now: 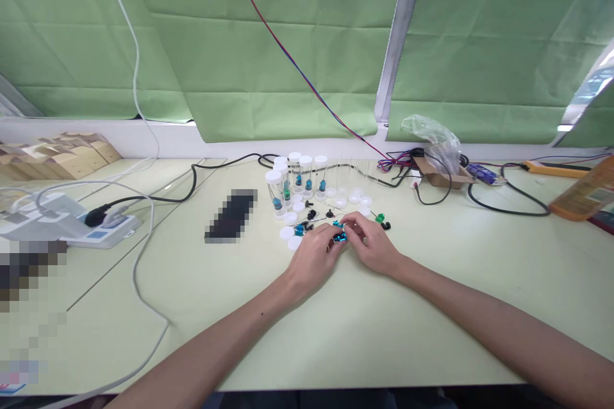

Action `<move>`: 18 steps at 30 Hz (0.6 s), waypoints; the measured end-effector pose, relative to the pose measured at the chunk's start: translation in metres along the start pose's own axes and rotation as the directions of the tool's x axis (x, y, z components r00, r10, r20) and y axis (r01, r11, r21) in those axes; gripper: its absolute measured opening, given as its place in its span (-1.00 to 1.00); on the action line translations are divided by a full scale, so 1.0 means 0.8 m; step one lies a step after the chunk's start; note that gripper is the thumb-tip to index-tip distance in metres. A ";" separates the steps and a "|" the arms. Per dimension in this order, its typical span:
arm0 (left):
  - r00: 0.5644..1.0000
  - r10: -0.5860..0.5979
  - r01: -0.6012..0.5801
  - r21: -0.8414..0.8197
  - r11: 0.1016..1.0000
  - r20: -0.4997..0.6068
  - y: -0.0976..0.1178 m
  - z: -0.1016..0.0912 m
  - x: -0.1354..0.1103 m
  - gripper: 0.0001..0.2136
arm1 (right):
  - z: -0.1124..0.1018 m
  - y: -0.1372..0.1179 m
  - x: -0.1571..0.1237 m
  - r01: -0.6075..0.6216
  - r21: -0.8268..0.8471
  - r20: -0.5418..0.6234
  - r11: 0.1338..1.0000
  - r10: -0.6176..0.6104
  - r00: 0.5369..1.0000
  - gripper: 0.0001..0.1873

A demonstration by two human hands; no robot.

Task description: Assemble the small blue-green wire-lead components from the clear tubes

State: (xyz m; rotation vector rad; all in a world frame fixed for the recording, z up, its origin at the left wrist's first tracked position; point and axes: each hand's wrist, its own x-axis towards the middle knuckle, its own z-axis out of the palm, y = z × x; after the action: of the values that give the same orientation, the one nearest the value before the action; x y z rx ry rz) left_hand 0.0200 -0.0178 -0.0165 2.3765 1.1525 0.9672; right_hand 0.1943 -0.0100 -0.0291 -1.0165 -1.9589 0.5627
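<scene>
The left hand [314, 250] and right hand [370, 244] met over the table [336, 339], both gripping a shiny blue part [340, 238] between their fingertips. Nearby lay small black pieces [311, 214] and white caps [287, 234]; behind these stood capped clear tubes [307, 174], with a cardboard box [445, 177] farther right.

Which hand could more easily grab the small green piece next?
Probably the right hand: the small shiny green piece lies near it, while the left hand is farther off, past the shiny blue pieces between the hands.
</scene>
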 end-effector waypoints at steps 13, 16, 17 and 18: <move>1.000 0.011 -0.010 -0.030 1.000 0.016 0.003 -0.001 0.000 -0.81 | -0.001 -0.003 0.000 0.020 -0.048 -0.028 0.999 -0.022 0.999 -0.81; 1.000 0.018 -0.018 -0.026 1.000 0.016 0.004 -0.001 0.000 -0.82 | -0.001 -0.003 0.000 0.003 -0.046 -0.023 0.999 -0.004 1.000 -0.80; 1.000 0.024 -0.023 -0.025 0.999 0.014 0.004 0.000 0.000 -0.82 | -0.001 -0.003 0.000 -0.005 -0.048 -0.022 0.999 0.004 1.000 -0.79; 0.999 0.030 -0.030 -0.025 0.999 0.011 0.004 0.000 0.000 -0.82 | -0.001 -0.002 0.000 -0.014 -0.050 -0.022 0.999 0.013 1.000 -0.78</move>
State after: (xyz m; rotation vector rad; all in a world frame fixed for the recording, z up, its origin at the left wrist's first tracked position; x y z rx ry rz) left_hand 0.0220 -0.0201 -0.0146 2.3831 1.0972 0.9713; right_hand 0.1939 -0.0110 -0.0276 -1.0633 -1.9575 0.5097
